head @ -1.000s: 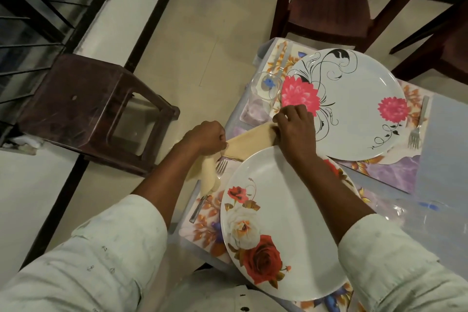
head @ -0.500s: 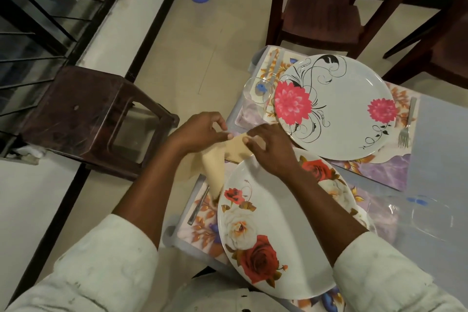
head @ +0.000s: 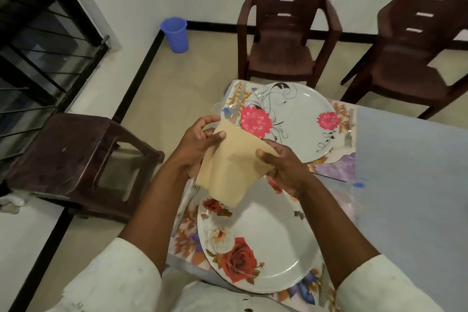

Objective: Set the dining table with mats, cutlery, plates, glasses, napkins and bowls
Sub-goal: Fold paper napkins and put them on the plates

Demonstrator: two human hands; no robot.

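Napkin (head: 229,159) plain, between both hands

A single head-worn wide-angle camera is looking forward and steeply down from the person's own viewpoint, sitting close above the hands (head: 243,157), which are filling the middle of the view. It is taking in the near corner of the tabletop (head: 410,185) below and to the right of the hands, the floor (head: 202,63) beyond and to their left, and the chairs (head: 283,33) well beyond them. No second view is sharing the scene.
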